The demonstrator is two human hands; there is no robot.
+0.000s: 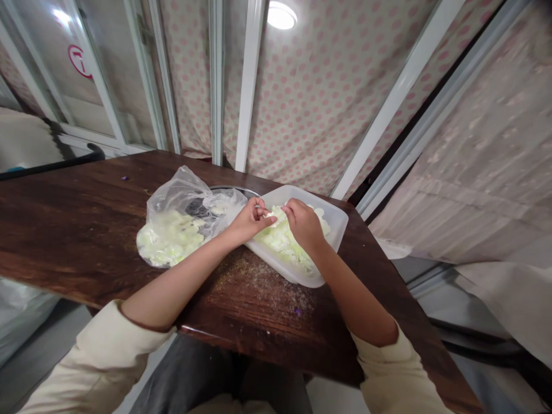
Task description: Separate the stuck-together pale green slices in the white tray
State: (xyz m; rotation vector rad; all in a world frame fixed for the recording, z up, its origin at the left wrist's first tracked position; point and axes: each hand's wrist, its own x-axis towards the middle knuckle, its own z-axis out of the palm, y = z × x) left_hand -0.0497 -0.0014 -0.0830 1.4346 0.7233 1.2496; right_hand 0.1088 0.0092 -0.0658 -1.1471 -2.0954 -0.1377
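Note:
Both hands are over a translucent white plastic tub [338,221] that holds a heap of pale yellow-green, petal-like pieces [282,240]. My left hand [252,220] pinches a pale petal-like piece [271,217] between thumb and fingers, above the tub's left side. Close beside it, my right hand [303,223] has its fingers closed at the same small piece, back of the hand toward me. Their fingertips almost meet, and what lies between them is partly hidden. Left of the tub lies a clear plastic bag [183,187] with more pale pieces inside.
Behind the bag and tub shows the dark metal rim [235,188] of a round tray or pan. Fine glittery crumbs [259,282] and purple scraps [297,311] lie on the dark wooden table [86,213]. Glass panels with a dotted curtain [310,103] stand behind.

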